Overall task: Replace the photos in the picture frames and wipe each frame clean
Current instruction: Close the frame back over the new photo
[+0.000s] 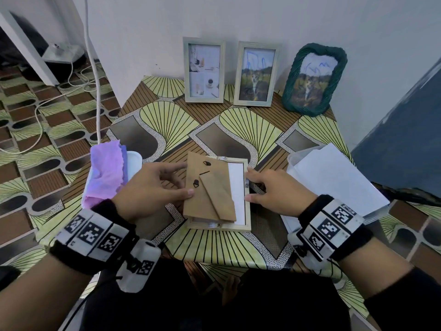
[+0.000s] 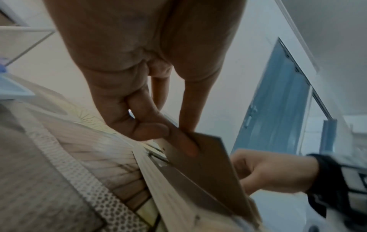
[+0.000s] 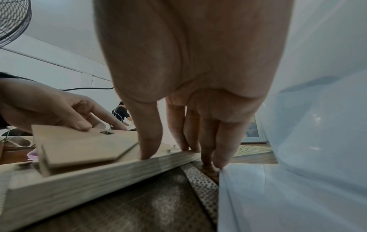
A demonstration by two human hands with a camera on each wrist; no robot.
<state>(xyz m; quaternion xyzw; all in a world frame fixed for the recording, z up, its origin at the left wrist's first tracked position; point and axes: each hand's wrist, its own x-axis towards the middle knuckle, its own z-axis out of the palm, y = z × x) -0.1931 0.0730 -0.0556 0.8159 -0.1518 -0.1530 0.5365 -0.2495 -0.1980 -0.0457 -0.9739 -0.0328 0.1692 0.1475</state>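
A light wooden picture frame (image 1: 219,226) lies face down near the table's front edge. Its brown backing board (image 1: 210,199) with a fold-out stand is tilted up off the frame. My left hand (image 1: 185,180) pinches the board's left edge between thumb and fingers; the left wrist view shows the same pinch on the backing board (image 2: 208,158). The white back of a photo (image 1: 237,187) shows in the opened part. My right hand (image 1: 249,185) rests with straight fingers on the frame's right rail (image 3: 99,177), its thumb and fingertips (image 3: 147,150) pressing the wood.
Three framed photos lean on the back wall: a pale frame (image 1: 204,69), a second pale frame (image 1: 256,74) and a green woven frame (image 1: 310,80). A purple cloth (image 1: 107,173) lies on a white container at left. A clear box of white sheets (image 1: 334,177) stands at right.
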